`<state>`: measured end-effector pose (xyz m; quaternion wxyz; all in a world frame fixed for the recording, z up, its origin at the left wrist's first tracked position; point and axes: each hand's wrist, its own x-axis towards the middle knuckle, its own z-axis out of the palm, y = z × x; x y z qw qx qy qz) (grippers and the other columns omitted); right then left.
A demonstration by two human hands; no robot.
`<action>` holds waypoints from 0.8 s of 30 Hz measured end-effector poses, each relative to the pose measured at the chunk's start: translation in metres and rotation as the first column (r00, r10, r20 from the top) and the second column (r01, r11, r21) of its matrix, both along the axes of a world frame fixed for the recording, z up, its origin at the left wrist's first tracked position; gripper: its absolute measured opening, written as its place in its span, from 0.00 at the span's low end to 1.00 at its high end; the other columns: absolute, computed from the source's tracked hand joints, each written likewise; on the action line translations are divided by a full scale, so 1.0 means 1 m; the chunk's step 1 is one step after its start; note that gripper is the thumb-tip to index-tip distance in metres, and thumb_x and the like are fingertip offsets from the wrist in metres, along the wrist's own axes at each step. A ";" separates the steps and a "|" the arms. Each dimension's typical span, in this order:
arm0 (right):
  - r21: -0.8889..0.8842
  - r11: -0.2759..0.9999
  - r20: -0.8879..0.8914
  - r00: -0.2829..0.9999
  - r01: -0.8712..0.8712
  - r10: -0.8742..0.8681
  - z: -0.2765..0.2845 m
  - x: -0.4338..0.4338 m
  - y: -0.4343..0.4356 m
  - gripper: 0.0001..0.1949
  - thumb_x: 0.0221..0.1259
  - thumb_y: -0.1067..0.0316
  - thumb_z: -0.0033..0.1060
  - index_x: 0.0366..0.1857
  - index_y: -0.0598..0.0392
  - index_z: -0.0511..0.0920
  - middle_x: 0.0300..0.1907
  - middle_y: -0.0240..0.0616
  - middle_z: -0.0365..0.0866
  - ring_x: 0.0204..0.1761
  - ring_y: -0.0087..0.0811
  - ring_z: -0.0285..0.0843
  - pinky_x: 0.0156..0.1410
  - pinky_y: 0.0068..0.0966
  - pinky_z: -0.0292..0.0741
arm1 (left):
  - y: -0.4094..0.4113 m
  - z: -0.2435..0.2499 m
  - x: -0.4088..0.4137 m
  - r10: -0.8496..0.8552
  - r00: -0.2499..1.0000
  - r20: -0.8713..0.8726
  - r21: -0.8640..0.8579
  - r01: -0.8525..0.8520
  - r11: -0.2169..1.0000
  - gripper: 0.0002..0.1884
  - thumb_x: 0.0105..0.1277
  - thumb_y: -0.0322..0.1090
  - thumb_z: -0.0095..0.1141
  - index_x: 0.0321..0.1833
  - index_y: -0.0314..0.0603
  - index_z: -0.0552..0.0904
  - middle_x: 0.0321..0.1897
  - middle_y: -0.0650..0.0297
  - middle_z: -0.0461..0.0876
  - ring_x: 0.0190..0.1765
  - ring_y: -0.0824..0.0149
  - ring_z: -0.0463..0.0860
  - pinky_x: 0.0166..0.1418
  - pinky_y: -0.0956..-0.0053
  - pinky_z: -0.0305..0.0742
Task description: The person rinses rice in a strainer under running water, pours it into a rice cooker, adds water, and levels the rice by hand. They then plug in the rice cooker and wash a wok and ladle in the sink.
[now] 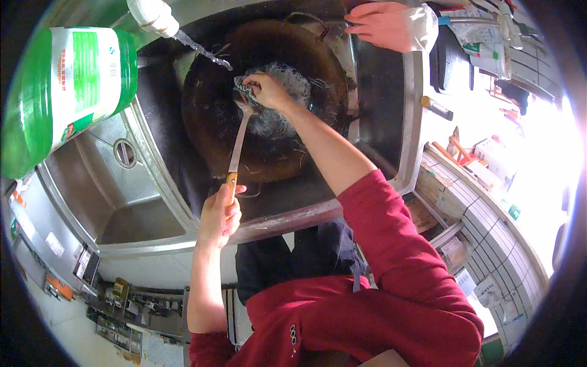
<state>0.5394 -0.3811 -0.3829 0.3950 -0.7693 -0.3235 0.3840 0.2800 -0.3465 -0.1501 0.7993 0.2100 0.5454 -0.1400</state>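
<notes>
My left hand (221, 215) grips the wooden handle of a long metal utensil (238, 147), whose far end reaches over a large dark wok (270, 169). My right hand (268, 91) pinches a dark striped scrubbing cloth or pad (245, 89) against that far end, partly hiding it. Foamy water (293, 80) lies in the wok under my right hand. The wok sits in a deep steel sink basin (380, 91). From a white-wrapped tap (156, 18) at the upper left, a stream of water (202, 50) runs into the wok.
A big green plastic jug (27, 101) stands at the left, above a second steel basin (137, 225) with a drain. A pink rubber glove (385, 25) lies over the sink's far right corner. A yellow-capped bottle (436, 108) lies right of the sink, near tools on a tiled ledge.
</notes>
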 end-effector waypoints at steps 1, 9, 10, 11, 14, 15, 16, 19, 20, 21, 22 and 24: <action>0.008 0.999 -0.054 0.997 -0.049 0.049 -0.002 0.007 0.003 0.11 0.64 0.77 0.57 0.46 0.54 0.86 0.50 0.45 0.83 0.54 0.48 0.80 0.60 0.38 0.75 | 0.002 -0.001 -0.001 -0.004 1.000 -0.001 0.006 0.004 1.000 0.28 0.80 0.57 0.49 0.57 0.31 0.79 0.19 0.74 0.65 0.12 0.82 0.57 0.13 0.83 0.51; -0.214 0.913 0.403 0.820 -0.347 0.407 0.009 -0.001 -0.050 0.19 0.61 0.79 0.59 0.56 0.50 0.83 0.59 0.40 0.75 0.65 0.45 0.72 0.68 0.37 0.74 | 0.013 0.015 -0.005 0.029 0.999 -0.041 0.022 -0.028 0.999 0.25 0.80 0.53 0.49 0.55 0.32 0.79 0.18 0.74 0.65 0.12 0.83 0.57 0.14 0.82 0.49; -0.308 0.873 0.427 0.764 -0.379 0.483 0.014 0.000 -0.068 0.20 0.60 0.78 0.59 0.57 0.50 0.81 0.61 0.39 0.73 0.67 0.45 0.69 0.69 0.38 0.73 | 0.012 0.023 -0.010 0.022 0.998 -0.059 0.072 -0.017 0.997 0.25 0.80 0.53 0.49 0.55 0.33 0.79 0.17 0.74 0.64 0.12 0.83 0.57 0.14 0.82 0.49; -0.401 0.825 0.439 0.707 -0.399 0.555 0.012 0.000 -0.083 0.21 0.59 0.77 0.60 0.58 0.50 0.79 0.63 0.39 0.71 0.69 0.45 0.66 0.71 0.39 0.73 | 0.011 0.033 -0.018 0.012 0.997 -0.081 0.119 -0.002 0.993 0.24 0.80 0.53 0.50 0.55 0.33 0.79 0.17 0.74 0.64 0.12 0.83 0.57 0.14 0.82 0.49; -0.407 0.905 0.644 0.663 -0.126 0.382 0.017 0.019 -0.054 0.18 0.60 0.74 0.56 0.56 0.54 0.76 0.59 0.45 0.72 0.65 0.47 0.69 0.67 0.41 0.73 | 0.006 0.058 -0.046 0.017 0.994 -0.104 0.152 -0.001 0.988 0.24 0.81 0.53 0.47 0.55 0.34 0.80 0.16 0.74 0.63 0.11 0.83 0.56 0.13 0.82 0.48; -0.319 0.948 0.667 0.713 0.011 0.216 0.019 0.018 -0.034 0.17 0.60 0.76 0.53 0.54 0.54 0.75 0.57 0.46 0.71 0.62 0.49 0.70 0.66 0.42 0.73 | 0.013 0.061 -0.050 -0.020 0.995 -0.103 0.164 0.037 0.986 0.24 0.82 0.53 0.46 0.55 0.35 0.80 0.16 0.75 0.63 0.11 0.82 0.56 0.12 0.82 0.47; -0.219 0.976 0.538 0.835 0.009 0.113 0.001 0.003 -0.020 0.20 0.58 0.79 0.53 0.56 0.55 0.74 0.57 0.48 0.70 0.62 0.50 0.70 0.66 0.42 0.73 | 0.012 0.068 -0.052 -0.027 0.993 -0.118 0.178 0.048 0.983 0.24 0.82 0.53 0.46 0.55 0.34 0.80 0.16 0.75 0.63 0.11 0.82 0.56 0.12 0.82 0.47; -0.144 0.961 0.455 0.847 -0.237 0.277 -0.009 -0.047 -0.036 0.26 0.59 0.81 0.52 0.65 0.55 0.71 0.62 0.57 0.65 0.65 0.56 0.69 0.68 0.43 0.74 | 0.014 0.071 -0.064 -0.070 0.991 -0.115 0.242 0.096 0.966 0.24 0.82 0.53 0.46 0.56 0.34 0.79 0.16 0.75 0.62 0.11 0.82 0.56 0.13 0.82 0.47; -0.212 0.921 0.455 0.801 -0.326 0.389 -0.008 -0.049 -0.059 0.25 0.59 0.80 0.54 0.64 0.55 0.72 0.64 0.56 0.65 0.65 0.57 0.70 0.67 0.43 0.75 | 0.016 0.072 -0.066 -0.078 0.989 -0.122 0.252 0.107 0.962 0.24 0.82 0.53 0.46 0.56 0.34 0.79 0.16 0.75 0.63 0.11 0.82 0.56 0.13 0.83 0.47; -0.282 0.870 0.451 0.744 -0.405 0.493 -0.004 -0.040 -0.080 0.24 0.60 0.79 0.55 0.63 0.55 0.73 0.65 0.55 0.65 0.65 0.58 0.70 0.66 0.43 0.76 | 0.018 0.074 -0.068 -0.089 0.988 -0.126 0.261 0.119 0.958 0.25 0.82 0.53 0.46 0.56 0.34 0.79 0.16 0.75 0.63 0.12 0.83 0.56 0.13 0.83 0.48; -0.353 0.881 0.331 0.838 -0.315 0.433 0.001 -0.019 -0.080 0.24 0.59 0.78 0.57 0.62 0.54 0.74 0.65 0.54 0.65 0.64 0.57 0.71 0.65 0.44 0.76 | 0.019 0.074 -0.069 -0.097 0.987 -0.129 0.272 0.129 0.954 0.25 0.82 0.53 0.46 0.56 0.33 0.79 0.16 0.75 0.63 0.12 0.83 0.56 0.13 0.83 0.48; -0.415 0.898 0.620 0.678 -0.143 0.395 0.007 0.014 -0.065 0.20 0.58 0.77 0.57 0.56 0.61 0.75 0.55 0.53 0.72 0.60 0.51 0.75 0.53 0.42 0.83 | 0.018 0.073 -0.073 -0.110 0.986 -0.122 0.300 0.142 0.943 0.26 0.81 0.54 0.46 0.56 0.33 0.79 0.16 0.75 0.63 0.12 0.83 0.57 0.14 0.83 0.48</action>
